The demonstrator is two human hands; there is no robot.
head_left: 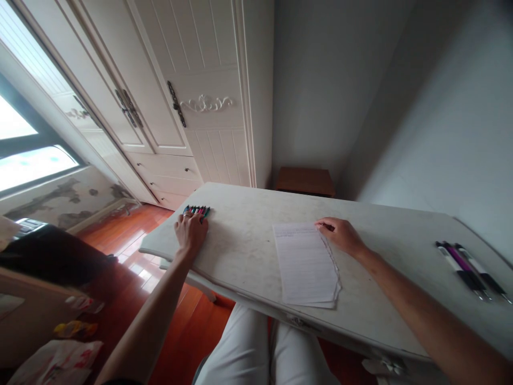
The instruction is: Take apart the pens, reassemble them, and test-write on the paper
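Observation:
My left hand (191,231) reaches to the far left of the white desk (248,251), its fingers curled over a row of several coloured pens (197,210). Whether it grips one is hidden. My right hand (340,234) rests at the top right corner of a stack of lined paper sheets (306,264). Its fingers are closed around a dark pen that barely shows at the fingertips.
Three pens (467,269) lie at the desk's right end. A white wardrobe (188,91) stands behind the desk, a small wooden table (305,181) in the corner. A dark chair (48,256) and packets are on the left over the red wooden floor.

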